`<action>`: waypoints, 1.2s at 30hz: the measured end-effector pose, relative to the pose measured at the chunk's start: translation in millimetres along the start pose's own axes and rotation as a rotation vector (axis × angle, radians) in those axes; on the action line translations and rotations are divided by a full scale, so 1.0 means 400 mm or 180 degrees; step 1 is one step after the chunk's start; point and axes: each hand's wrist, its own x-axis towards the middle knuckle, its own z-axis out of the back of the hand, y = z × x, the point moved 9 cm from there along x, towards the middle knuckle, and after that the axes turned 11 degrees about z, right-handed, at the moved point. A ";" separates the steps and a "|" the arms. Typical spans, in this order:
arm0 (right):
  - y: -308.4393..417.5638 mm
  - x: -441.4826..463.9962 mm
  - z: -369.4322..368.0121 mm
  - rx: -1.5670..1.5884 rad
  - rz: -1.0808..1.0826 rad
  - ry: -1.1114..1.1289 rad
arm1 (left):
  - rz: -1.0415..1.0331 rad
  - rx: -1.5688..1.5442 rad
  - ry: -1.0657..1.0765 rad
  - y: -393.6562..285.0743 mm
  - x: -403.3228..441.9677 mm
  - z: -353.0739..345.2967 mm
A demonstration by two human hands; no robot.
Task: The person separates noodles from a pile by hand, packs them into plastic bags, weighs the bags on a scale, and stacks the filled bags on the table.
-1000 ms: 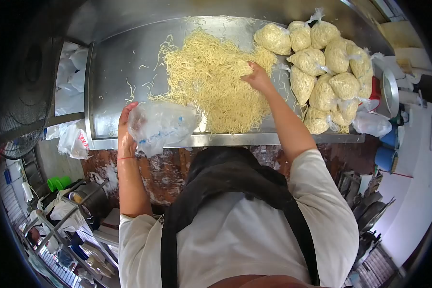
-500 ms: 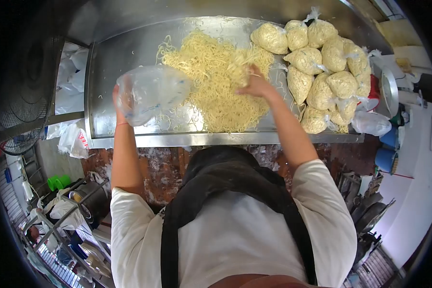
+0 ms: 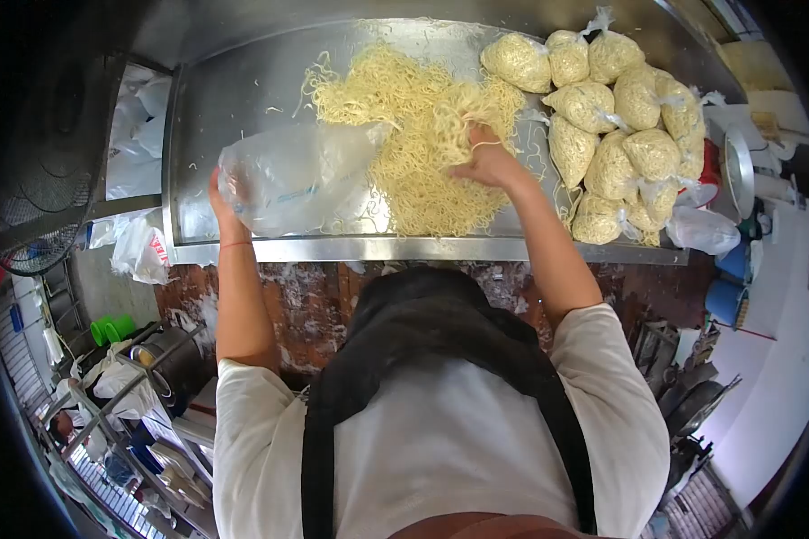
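Observation:
A wide heap of yellow noodles (image 3: 413, 117) lies on the metal table (image 3: 216, 99). My left hand (image 3: 228, 193) holds a clear plastic bag (image 3: 288, 175) by its left end; the bag is puffed out, its right side reaching the edge of the heap. My right hand (image 3: 487, 160) is at the right part of the heap, its fingers wrapped round a bunch of noodles and partly hidden by them. Several noodle-filled bags (image 3: 611, 166), knotted, are piled to the right of that hand.
White plastic bags (image 3: 137, 135) lie beyond the table's left edge, and another bag (image 3: 141, 250) hangs below them. A metal rim (image 3: 404, 249) runs along the table's front. At the far left stands a fan (image 3: 45, 207). An empty-looking clear bag (image 3: 703, 230) lies at the right corner.
The plastic bag has been raised from the front rim and has opened out over the table. My right hand has closed on noodles and lifted a bunch slightly.

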 end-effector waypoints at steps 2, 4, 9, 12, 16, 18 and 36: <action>0.092 -0.019 0.000 -0.0091 -0.0129 0.0433 | 0.0144 -0.0036 -0.0070 0.026 0.002 0.031; 0.145 -0.016 -0.053 -0.0526 -0.0321 0.0527 | 0.0328 0.0099 -0.0024 0.053 0.009 0.065; 0.091 0.093 -0.119 -0.0967 -0.0508 -0.0094 | 0.0143 0.0741 -0.0598 0.021 -0.048 0.029; 0.064 0.135 -0.108 -0.0552 0.0010 -0.0333 | 0.0364 0.0255 -0.0326 0.067 -0.028 0.061; -0.022 0.109 -0.073 0.0389 0.0160 -0.0673 | 0.0137 0.0379 -0.0646 0.010 -0.096 0.009; -0.043 0.063 -0.019 0.1682 -0.0341 -0.0457 | 0.0082 0.0024 -0.0182 0.040 -0.032 0.065; 0.348 -0.219 0.581 0.3675 0.1489 -0.1293 | -0.1936 0.2769 -0.1039 -0.246 0.229 -0.363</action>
